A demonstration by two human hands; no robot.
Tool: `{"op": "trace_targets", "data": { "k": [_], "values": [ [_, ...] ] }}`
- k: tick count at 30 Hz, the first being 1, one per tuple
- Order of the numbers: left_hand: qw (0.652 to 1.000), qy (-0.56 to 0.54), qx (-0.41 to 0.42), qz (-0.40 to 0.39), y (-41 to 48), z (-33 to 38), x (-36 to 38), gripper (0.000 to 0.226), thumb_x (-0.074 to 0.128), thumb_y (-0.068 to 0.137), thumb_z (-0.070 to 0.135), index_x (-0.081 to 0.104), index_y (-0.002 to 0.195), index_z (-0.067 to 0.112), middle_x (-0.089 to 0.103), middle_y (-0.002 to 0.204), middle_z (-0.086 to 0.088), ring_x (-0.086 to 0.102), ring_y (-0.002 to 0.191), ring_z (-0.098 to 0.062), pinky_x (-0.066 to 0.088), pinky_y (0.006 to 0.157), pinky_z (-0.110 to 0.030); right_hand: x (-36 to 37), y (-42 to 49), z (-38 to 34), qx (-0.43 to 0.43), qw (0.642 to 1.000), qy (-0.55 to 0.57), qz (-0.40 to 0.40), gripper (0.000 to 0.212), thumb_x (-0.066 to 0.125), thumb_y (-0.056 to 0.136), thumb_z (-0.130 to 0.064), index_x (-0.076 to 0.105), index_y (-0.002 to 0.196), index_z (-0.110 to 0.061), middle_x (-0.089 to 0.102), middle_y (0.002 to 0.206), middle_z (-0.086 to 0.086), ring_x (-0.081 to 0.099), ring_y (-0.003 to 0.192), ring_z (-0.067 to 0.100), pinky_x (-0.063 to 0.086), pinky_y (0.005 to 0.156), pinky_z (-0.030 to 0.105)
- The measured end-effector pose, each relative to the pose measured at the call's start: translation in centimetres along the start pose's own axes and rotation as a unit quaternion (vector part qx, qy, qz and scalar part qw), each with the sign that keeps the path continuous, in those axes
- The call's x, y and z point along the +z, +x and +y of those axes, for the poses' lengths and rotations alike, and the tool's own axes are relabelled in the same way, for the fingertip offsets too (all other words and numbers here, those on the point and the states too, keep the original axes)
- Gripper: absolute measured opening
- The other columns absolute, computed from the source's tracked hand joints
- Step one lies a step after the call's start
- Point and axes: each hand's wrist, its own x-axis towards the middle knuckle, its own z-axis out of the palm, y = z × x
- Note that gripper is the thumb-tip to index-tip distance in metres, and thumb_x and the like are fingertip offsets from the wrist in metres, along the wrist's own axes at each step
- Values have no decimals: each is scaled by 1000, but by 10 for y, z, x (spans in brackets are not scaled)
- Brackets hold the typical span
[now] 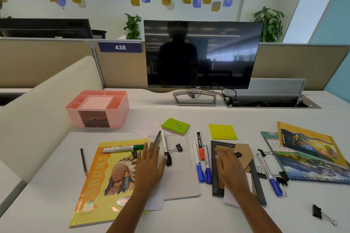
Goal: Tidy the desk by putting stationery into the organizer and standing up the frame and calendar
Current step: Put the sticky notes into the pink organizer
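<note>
The left hand lies palm down with its fingers straight, over the right edge of a yellow illustrated book and the left edge of a white notepad. Its fingertips reach a grey pen, but no finger curls round it. The right hand rests flat, fingers extended and gripping nothing, on the back of the photo frame. The frame lies face down near the middle of the white desk, its brown cardboard stand folded out to the right and a black binder clip sitting on it.

The pink organizer stands at the far left, well apart from both hands. The spiral-bound calendar lies flat at the right, partly under a yellow notebook.

A green-capped marker lies on the yellow book, a black marker on the notepad, and a red marker with two blue markers between the notepad and the frame. Another blue marker lies right of the frame, and a pencil left of the book. Green sticky notes and yellow sticky notes lie farther back, before the dark monitor.
</note>
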Motion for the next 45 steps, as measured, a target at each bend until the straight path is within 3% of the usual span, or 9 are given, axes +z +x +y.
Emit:
{"op": "trace_targets", "data": {
  "k": [7, 14, 17, 22, 26, 30, 35, 42, 45],
  "values": [
    [999, -7, -40, 22, 10, -30, -12, 79, 5, 98, 48, 67, 101, -1, 61, 117, -25, 54, 113, -44, 45, 89, -54, -30, -2, 33, 15, 995, 2, -94, 35, 55, 89, -18, 52, 123, -11, 47, 134, 10, 45, 123, 21, 35, 98, 24],
    [998, -7, -61, 1, 4, -46, -10, 82, 5, 97, 50, 66, 105, -3, 60, 120, -26, 52, 116, -44, 43, 90, -56, -44, -6, 35, 69, 963, -25, -260, 80, 76, 71, -29, 31, 136, -22, 23, 147, 2, 32, 130, 22, 37, 105, 35],
    [998, -24, -62, -6, 1, -48, -12, 81, 5, 97, 51, 64, 109, -2, 58, 122, -25, 51, 117, -43, 41, 92, -55, -44, -5, 32, 67, 966, -17, -251, 72, 78, 69, -23, 37, 129, -22, 27, 143, 3, 35, 123, 20, 39, 101, 32],
    [996, -33, -78, -8, 1, -58, -16, 82, 3, 96, 53, 63, 112, 0, 55, 127, -24, 46, 123, -41, 38, 96, -53, -51, 2, 30, 55, 974, -24, -217, 33, 69, 78, -11, 41, 86, -29, 41, 124, 6, 43, 105, 17, 43, 84, 26],
    [996, -16, -85, -12, 3, -70, -23, 79, 4, 97, 50, 63, 110, -1, 57, 124, -25, 50, 119, -43, 42, 92, -55, -71, 12, 13, 34, 985, -12, -169, 33, 57, 86, -9, 41, 69, -32, 57, 98, 7, 55, 83, 19, 47, 73, 30],
    [996, 3, -83, -21, 6, -85, -24, 78, 4, 98, 48, 64, 110, -1, 59, 121, -26, 52, 115, -44, 41, 91, -55, -84, 34, -34, -29, 992, 5, -121, 28, 57, 87, -11, 49, 72, -33, 54, 84, -3, 49, 68, 3, 35, 57, 13],
    [994, 19, -86, -64, 15, -106, -23, 78, 4, 98, 46, 65, 106, -1, 61, 116, -27, 57, 108, -45, 45, 86, -56, -69, 68, -104, -105, 993, 30, -52, 17, 55, 88, -10, 65, 100, -4, 59, 100, 12, 50, 81, 18, 39, 72, 27],
    [989, 10, -123, -82, 30, -124, -20, 79, 4, 98, 47, 66, 105, -1, 64, 111, -26, 60, 104, -44, 48, 82, -56, -18, 108, -205, -207, 977, 57, 6, 16, 52, 90, -20, 63, 97, -11, 68, 90, 17, 59, 84, 33, 34, 60, 32],
    [987, -17, -133, -88, 35, -130, -14, 80, 3, 99, 46, 68, 103, -1, 65, 109, -25, 62, 101, -43, 49, 78, -56, 2, 130, -241, -216, 973, 80, -3, 17, 50, 91, -17, 61, 101, -10, 66, 94, 21, 61, 82, 37, 48, 52, 35]
  ]
}}
